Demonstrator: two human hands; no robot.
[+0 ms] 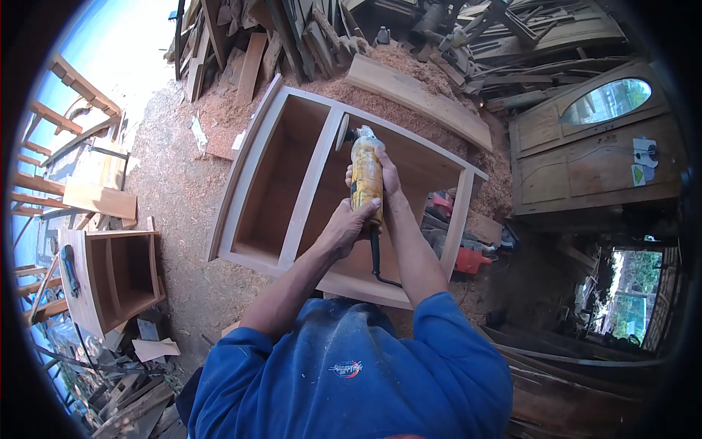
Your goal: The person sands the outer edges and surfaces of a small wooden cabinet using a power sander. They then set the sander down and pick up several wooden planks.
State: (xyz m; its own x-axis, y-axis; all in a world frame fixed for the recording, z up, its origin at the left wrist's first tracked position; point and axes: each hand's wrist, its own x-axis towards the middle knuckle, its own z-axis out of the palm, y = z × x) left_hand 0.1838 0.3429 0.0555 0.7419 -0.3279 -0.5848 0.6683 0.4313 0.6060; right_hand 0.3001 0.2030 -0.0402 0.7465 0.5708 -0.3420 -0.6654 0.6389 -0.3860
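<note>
Both my hands are closed on a worn yellow angle grinder (365, 175). My left hand (346, 225) wraps its rear end near the black cord, and my right hand (387, 172) grips the body closer to the head. The grinder's disc (342, 132) stands edge-on at the inner edge of a pale wooden divider (316, 179); whether it touches the wood I cannot tell. That divider belongs to an unfinished wooden cabinet frame (248, 260), with open compartments on both sides of it. A black power cord (375, 256) runs from the grinder down over the frame's near rail.
A long plank (420, 99) lies on sawdust behind the cabinet. Red tools (472, 260) sit at its right. A smaller wooden cabinet (88, 282) stands at left, wood scraps (146, 399) below it. Stacked boards fill the back; a wooden door panel (578, 146) with an oval mirror is at right.
</note>
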